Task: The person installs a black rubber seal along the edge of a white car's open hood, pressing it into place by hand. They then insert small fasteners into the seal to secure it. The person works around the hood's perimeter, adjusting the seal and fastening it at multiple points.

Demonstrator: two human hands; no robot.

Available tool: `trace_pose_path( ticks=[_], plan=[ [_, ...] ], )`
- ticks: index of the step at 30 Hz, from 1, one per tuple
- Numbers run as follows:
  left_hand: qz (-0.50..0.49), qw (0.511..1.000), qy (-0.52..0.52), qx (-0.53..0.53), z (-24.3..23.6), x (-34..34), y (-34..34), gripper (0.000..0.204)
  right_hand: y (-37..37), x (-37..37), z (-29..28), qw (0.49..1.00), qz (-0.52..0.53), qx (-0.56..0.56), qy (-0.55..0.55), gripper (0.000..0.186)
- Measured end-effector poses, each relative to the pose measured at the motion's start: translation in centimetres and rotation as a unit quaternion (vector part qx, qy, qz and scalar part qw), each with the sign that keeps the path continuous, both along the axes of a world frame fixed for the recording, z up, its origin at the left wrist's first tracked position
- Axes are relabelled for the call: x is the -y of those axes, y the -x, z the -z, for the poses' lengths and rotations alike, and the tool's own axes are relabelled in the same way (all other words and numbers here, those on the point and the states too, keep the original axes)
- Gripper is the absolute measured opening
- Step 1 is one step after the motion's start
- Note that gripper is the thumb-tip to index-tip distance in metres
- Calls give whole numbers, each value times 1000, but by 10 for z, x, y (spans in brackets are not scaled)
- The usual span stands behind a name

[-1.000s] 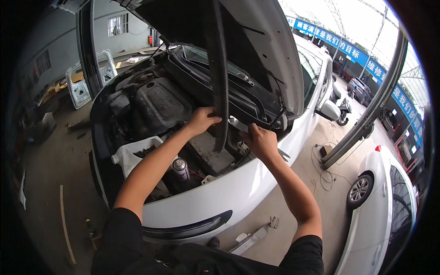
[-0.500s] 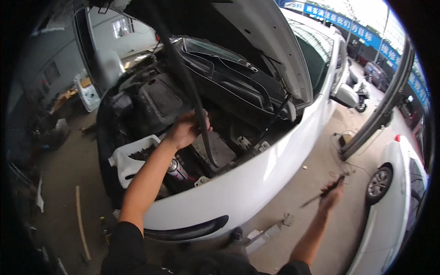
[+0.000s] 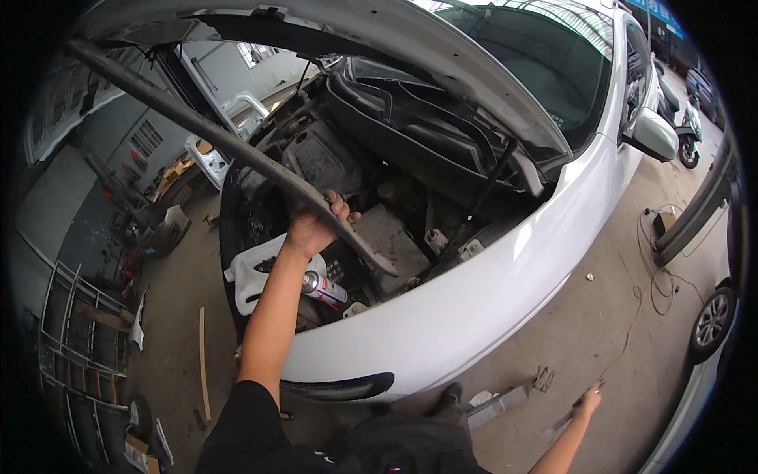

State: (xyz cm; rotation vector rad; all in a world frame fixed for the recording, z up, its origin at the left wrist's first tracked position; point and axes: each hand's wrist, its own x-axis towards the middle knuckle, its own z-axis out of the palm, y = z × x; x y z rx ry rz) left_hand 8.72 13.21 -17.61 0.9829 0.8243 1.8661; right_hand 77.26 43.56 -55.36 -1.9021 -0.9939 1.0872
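Strip [image 3: 237, 150] gripped in L hand [image 3: 312, 231], w/ ends jutting both sides.

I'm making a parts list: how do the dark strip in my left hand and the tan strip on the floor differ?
The dark strip is dark grey; the tan strip is much paler. The dark strip is held aslant in the left hand; the tan strip lies on the floor. Both are long and narrow.

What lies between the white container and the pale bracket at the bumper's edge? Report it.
In the head view, a tilted spray can lies between the white container and the pale bracket; the left forearm partly hides the container.
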Motion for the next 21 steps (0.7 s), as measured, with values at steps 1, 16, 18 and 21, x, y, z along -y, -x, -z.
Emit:
trace_pose_path(
  ticks=[1, 16, 18, 21],
  plan=[
    [-1, 1000, -1, -15, 4, -3, 5, 26, -31, 10, 54, 991, -43, 123, -34, 51],
    [-312, 912, 69, -259, 3, 1, -44, 15, 416, 199, -405, 639, -582, 156, -478, 14],
    [-366, 856, 141, -337, 4, 11, -44, 16, 458, 212, -427, 589, -564, 198, -543, 16],
    [-399, 840, 103, -352, -4, 20, -62, 20, 485, 222, -436, 578, -552, 243, -551, 21]
  ],
)
